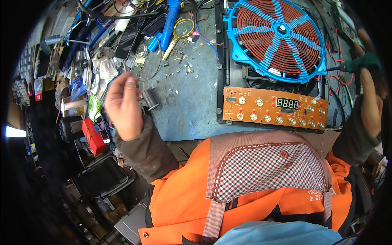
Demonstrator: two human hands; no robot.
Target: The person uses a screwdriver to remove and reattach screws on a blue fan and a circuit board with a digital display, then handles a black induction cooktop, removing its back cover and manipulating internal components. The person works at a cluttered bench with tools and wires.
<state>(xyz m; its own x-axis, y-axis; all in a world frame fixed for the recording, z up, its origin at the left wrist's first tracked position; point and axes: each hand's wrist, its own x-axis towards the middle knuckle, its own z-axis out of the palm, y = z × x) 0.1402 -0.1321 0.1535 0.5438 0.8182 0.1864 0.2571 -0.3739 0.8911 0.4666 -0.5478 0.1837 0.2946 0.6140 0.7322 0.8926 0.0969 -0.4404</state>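
Observation:
My left hand (125,109) is raised over the left part of the bench, thumb and fingertips pinched together; what they hold, if anything, I cannot make out. Beside it lies a spool of solder wire (150,99). At the far right, my right hand (370,96) grips a screwdriver (362,63) with a dark green handle, its shaft pointing left. Left of that tip sits an opened induction cooker: a round copper coil (255,41) on a blue frame in a black housing (221,87). An orange-brown circuit board (265,107) with a digit display and several round buttons lies along its near edge.
A magnifying glass (183,28) and a blue tool (166,30) lie at the back, near scattered small parts (185,67). Tools and clutter crowd the left side, with a red box (93,136). Red wires (341,77) loop right of the coil.

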